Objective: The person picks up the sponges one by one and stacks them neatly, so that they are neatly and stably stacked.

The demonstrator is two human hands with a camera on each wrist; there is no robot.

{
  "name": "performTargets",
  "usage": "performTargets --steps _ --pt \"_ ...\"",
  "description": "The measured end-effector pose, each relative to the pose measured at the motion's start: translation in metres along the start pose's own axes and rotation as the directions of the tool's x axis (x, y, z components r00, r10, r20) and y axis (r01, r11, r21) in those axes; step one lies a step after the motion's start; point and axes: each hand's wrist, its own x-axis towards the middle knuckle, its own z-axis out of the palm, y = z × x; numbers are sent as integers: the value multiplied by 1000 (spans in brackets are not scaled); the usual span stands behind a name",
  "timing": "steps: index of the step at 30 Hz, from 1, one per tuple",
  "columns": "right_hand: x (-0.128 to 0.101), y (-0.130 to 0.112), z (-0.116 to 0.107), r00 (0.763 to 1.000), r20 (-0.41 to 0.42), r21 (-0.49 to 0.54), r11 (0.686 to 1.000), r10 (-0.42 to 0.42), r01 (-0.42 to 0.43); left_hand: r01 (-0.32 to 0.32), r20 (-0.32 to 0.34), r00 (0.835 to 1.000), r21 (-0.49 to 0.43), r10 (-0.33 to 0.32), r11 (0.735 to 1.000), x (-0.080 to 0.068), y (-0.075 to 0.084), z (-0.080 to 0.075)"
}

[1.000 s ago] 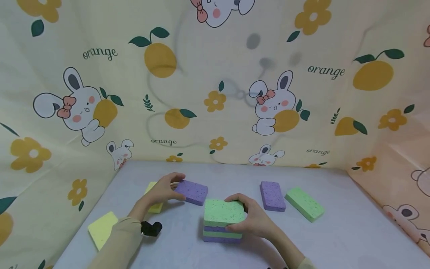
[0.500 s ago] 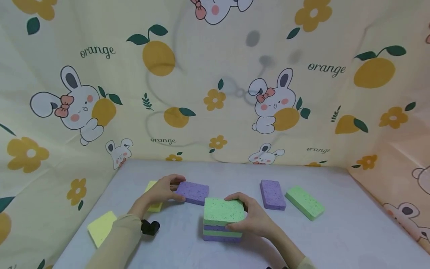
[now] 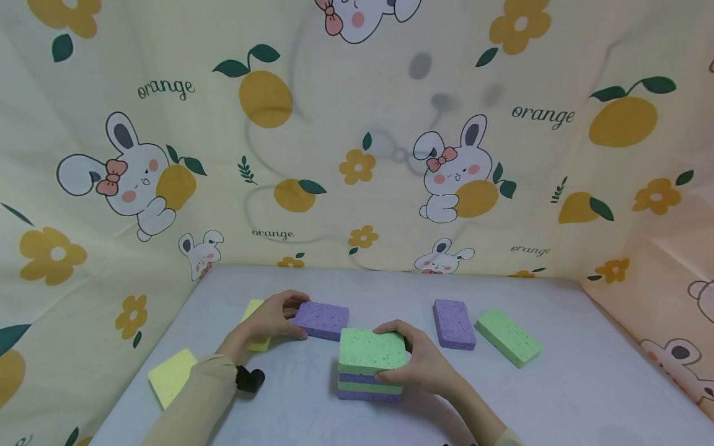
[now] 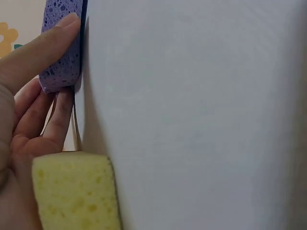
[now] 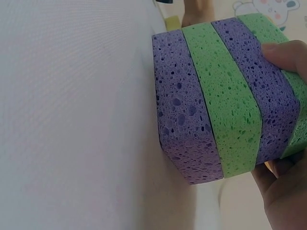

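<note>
Four sponges form the stack [image 3: 370, 365] gripped by the right hand [image 3: 425, 364], while the left hand [image 3: 271, 319] pinches a purple sponge [image 3: 321, 319]; four more lie on the tabletop [image 3: 586, 384].

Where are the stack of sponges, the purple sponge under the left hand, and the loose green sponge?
stack of sponges [image 3: 370, 362], head view, green top face.
purple sponge [image 3: 325, 319], head view, top face.
loose green sponge [image 3: 507, 337], head view, top face.
</note>
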Motion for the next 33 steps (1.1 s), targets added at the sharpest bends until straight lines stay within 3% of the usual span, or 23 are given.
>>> performTargets --steps 11,16,22,29,33 --pt "2 21 -3 1000 -1 -32 999 -17 17 25 -43 999 -64 -28 998 3 2 3" --pt "1 16 -3 1000 3 -6 1000 -22 22 39 -67 997 -57 -43 998 4 1 4" --pt "1 12 -1 1000 11 18 999 -27 27 53 -77 995 -71 -59 996 -2 3 6" --pt "4 24 -1 999 9 -7 999 -34 34 21 -85 996 -64 -26 998 -9 10 5" --pt "4 25 -1 1000 13 1 1000 -28 28 43 -111 992 -103 -54 994 -14 13 4"
